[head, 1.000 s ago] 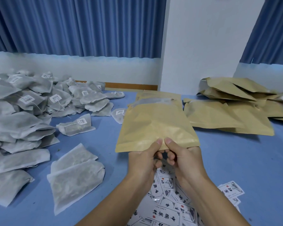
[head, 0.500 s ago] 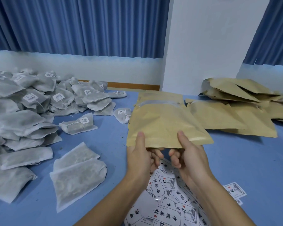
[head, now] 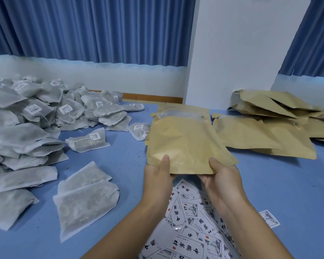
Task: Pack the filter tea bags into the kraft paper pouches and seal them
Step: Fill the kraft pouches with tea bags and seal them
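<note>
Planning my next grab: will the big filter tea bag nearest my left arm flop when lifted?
Probably floppy: the filter tea bag looks thin and wrinkled. Likely light, lying fairly flat. Unlikely to roll or tip.

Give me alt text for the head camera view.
The left hand and right hand hold a kraft paper pouch above a blue table. Filter tea bags lie heaped at left, more pouches at right, printed labels beneath the hands.

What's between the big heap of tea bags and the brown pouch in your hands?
Head view: two stray tea bags lie on the blue table, one near the heap, one beside the pouch.
</note>
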Action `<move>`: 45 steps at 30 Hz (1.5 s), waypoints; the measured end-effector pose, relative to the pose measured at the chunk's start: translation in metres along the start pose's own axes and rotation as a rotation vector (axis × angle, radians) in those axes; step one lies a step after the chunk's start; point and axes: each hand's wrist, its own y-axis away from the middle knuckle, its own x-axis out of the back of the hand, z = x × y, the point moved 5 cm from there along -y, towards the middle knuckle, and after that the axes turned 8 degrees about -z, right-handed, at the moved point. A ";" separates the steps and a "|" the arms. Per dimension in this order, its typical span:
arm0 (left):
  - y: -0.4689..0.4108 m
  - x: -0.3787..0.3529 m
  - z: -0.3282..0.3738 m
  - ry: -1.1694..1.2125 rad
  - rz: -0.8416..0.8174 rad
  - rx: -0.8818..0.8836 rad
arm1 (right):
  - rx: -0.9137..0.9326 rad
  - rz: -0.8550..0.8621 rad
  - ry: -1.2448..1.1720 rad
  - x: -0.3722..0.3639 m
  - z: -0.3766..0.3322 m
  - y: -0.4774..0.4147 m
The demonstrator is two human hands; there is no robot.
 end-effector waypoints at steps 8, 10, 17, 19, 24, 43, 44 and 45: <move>-0.018 -0.039 -0.002 0.198 -0.142 0.012 | 0.086 0.023 -0.203 0.013 -0.026 -0.005; -0.040 -0.068 -0.001 0.262 -0.158 0.064 | 0.122 0.040 -0.244 0.021 -0.049 -0.021; -0.141 -0.151 0.027 -0.473 -0.135 -0.073 | 0.222 0.183 -0.383 0.027 -0.139 -0.149; -0.148 -0.141 0.031 -0.850 -0.154 -0.248 | 0.193 0.259 -0.169 0.031 -0.129 -0.162; -0.166 -0.081 0.012 -1.587 -0.191 -0.178 | 0.467 0.123 0.941 -0.007 -0.081 -0.156; -0.144 -0.003 0.031 -1.987 -0.604 -0.562 | 0.497 -0.500 2.173 -0.037 -0.009 -0.111; -0.143 -0.004 0.032 -2.008 -0.590 -0.547 | 0.485 -0.494 2.205 -0.040 -0.010 -0.110; -0.141 -0.004 0.034 -2.016 -0.583 -0.542 | 0.467 -0.499 2.221 -0.042 -0.011 -0.108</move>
